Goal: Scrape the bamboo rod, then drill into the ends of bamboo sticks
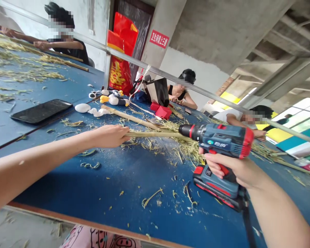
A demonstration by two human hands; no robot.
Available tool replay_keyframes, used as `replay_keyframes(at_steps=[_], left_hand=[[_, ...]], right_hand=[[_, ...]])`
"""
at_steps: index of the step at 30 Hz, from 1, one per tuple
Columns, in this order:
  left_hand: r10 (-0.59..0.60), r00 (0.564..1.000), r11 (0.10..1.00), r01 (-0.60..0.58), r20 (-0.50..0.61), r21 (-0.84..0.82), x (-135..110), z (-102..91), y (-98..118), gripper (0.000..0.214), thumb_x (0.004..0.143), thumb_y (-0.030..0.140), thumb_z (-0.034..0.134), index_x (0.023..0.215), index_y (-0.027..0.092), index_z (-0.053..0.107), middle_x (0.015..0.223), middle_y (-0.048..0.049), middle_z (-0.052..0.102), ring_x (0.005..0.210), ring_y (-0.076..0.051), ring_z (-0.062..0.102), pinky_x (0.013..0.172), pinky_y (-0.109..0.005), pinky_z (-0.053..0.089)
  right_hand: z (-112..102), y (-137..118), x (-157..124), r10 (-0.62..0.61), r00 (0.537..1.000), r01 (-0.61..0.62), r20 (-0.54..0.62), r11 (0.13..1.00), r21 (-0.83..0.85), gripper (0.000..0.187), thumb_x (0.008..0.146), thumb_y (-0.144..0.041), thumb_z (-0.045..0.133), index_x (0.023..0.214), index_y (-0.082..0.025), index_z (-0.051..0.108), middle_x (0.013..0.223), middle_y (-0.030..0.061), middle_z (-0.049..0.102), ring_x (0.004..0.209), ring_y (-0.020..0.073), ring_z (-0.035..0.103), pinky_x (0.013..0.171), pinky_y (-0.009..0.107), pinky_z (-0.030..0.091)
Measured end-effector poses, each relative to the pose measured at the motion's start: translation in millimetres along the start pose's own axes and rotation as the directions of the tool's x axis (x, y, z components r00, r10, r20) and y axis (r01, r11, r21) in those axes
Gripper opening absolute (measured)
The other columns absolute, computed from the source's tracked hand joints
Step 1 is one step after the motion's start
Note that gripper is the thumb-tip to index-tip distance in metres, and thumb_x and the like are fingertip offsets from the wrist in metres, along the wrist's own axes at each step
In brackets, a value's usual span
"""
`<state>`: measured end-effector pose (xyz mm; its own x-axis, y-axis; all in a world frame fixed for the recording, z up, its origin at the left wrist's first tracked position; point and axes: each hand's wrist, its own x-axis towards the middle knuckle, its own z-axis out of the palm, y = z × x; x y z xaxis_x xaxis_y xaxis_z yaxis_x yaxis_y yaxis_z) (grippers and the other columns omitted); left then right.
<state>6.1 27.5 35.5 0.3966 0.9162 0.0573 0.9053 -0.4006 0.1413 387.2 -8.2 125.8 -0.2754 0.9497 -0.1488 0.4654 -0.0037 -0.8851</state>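
- Since a cane stalk (pixel 155 135) is stretched between both hands, its long axis is seen running across the view, from the left hand (pixel 109 136) to the chuck (pixel 185 131) of a cordless drill (pixel 222 139).
- One end is enclosed by the left hand, its fingers closed around the stalk.
- The drill is gripped by the right hand (pixel 229 168), its fingers curled shut.
- Straw fibres (pixel 182 150) are scattered over the blue tabletop (pixel 134 179) below.

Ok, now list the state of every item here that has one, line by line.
Left hand: closed around the cane stalk
Cane stalk: held out level, far end at the drill chuck
Right hand: wrapped around the drill's handle
Cordless drill: held up, battery pack attached
Smartphone: lying flat on the table, screen dark
Straw scraps: scattered across the table
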Motion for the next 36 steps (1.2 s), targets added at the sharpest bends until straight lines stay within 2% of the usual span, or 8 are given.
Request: replay_keyframes(at_steps=[4,10,21,28,36], left_hand=[[0.034,0.999,0.990,-0.030,-0.033,0.140,-3,8.3,7,0.026,0.107,0.033,0.036,0.118,0.015,0.052,0.091,-0.0087,0.072,0.074,-0.026,0.071,0.052,-0.030,0.032],[0.012,0.998,0.984,0.000,-0.064,0.180,-4,14.7,17,0.034,0.109,0.036,0.028,0.119,0.016,0.053,0.095,-0.0104,0.073,0.071,-0.026,0.072,0.050,-0.030,0.037],[-0.058,0.989,0.993,0.072,-0.136,0.098,-6,23.1,23,0.050,0.107,0.045,0.029,0.144,0.025,0.056,0.104,-0.0116,0.075,0.083,-0.029,0.073,0.065,-0.035,0.052],[-0.079,0.987,0.995,0.088,-0.139,0.057,-6,21.7,22,0.051,0.106,0.046,0.030,0.144,0.027,0.058,0.108,-0.0118,0.075,0.085,-0.029,0.073,0.067,-0.036,0.052],[-0.077,0.989,0.995,0.085,-0.128,0.059,-7,20.8,26,0.051,0.106,0.047,0.029,0.142,0.026,0.059,0.102,-0.0122,0.075,0.079,-0.028,0.072,0.064,-0.036,0.050]], right_hand=[[4,-7,4,0.082,0.995,-0.071,0.054,0.982,-0.176,0.033,0.083,-0.049,0.076,0.094,-0.020,0.067,0.052,-0.0058,0.047,0.044,0.0101,0.042,0.044,0.025,0.034],[13,-15,14,0.119,0.989,-0.100,0.083,0.974,-0.205,0.024,0.083,-0.042,0.073,0.089,-0.021,0.064,0.050,-0.0065,0.045,0.042,0.0099,0.040,0.043,0.025,0.035],[22,-24,20,0.123,0.987,-0.100,0.100,0.973,-0.209,0.016,0.081,-0.034,0.072,0.085,-0.021,0.062,0.049,-0.0059,0.044,0.041,0.0098,0.038,0.044,0.026,0.033],[29,-31,18,0.127,0.988,-0.098,0.087,0.956,-0.276,0.017,0.084,-0.036,0.071,0.084,-0.020,0.064,0.050,-0.0058,0.044,0.043,0.0094,0.039,0.047,0.027,0.034],[29,-29,15,0.129,0.990,-0.115,0.050,0.966,-0.232,0.019,0.081,-0.037,0.073,0.083,-0.021,0.063,0.051,-0.0056,0.044,0.043,0.0102,0.038,0.046,0.027,0.032]])
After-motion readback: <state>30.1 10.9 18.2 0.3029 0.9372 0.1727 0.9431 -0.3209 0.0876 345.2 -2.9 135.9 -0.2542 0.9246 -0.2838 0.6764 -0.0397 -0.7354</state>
